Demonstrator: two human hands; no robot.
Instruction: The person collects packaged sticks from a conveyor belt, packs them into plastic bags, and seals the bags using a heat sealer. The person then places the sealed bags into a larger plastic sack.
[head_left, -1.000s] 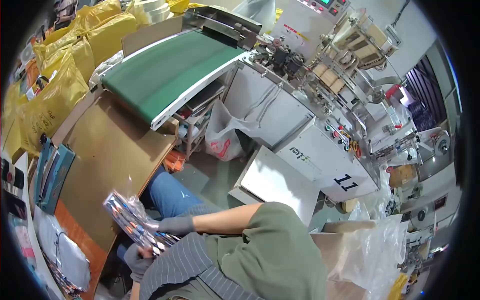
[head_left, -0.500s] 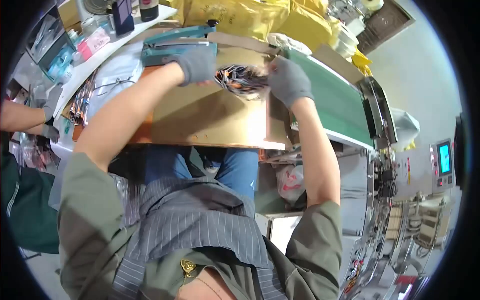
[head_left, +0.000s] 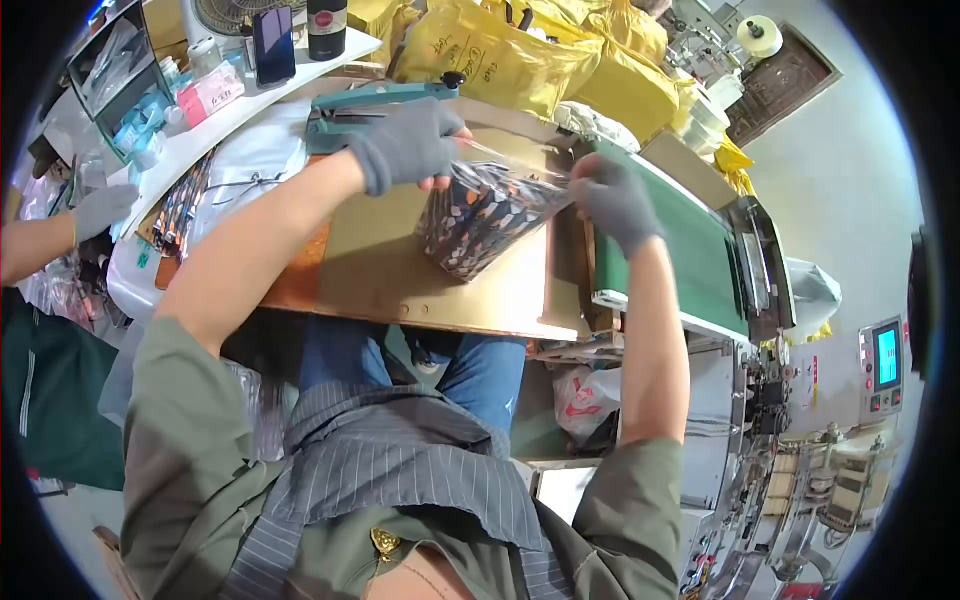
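A clear plastic bag (head_left: 484, 215) packed with small black, orange and pale pieces, too fine to name, hangs over the tan board between my hands. My left hand (head_left: 415, 148), in a grey glove with bare fingertips, is closed on the bag's upper left corner. On the other side, my right hand (head_left: 617, 203), gloved the same way, pinches the upper right corner. The top edge of the bag is stretched between the two. Behind my left hand stands a teal bag sealer (head_left: 345, 105), partly covered by that hand.
A green conveyor belt (head_left: 672, 235) runs along the right. Yellow sacks (head_left: 500, 58) are piled at the back. On the left, a white shelf (head_left: 290, 88) carries a phone and a dark bottle. A co-worker's gloved hand (head_left: 105, 210) is at the far left.
The bag has tipped from lying edge-on to hanging upright, its filled face toward me. My right hand has moved right and down. The co-worker's hand has risen, and the camera view has shifted slightly.
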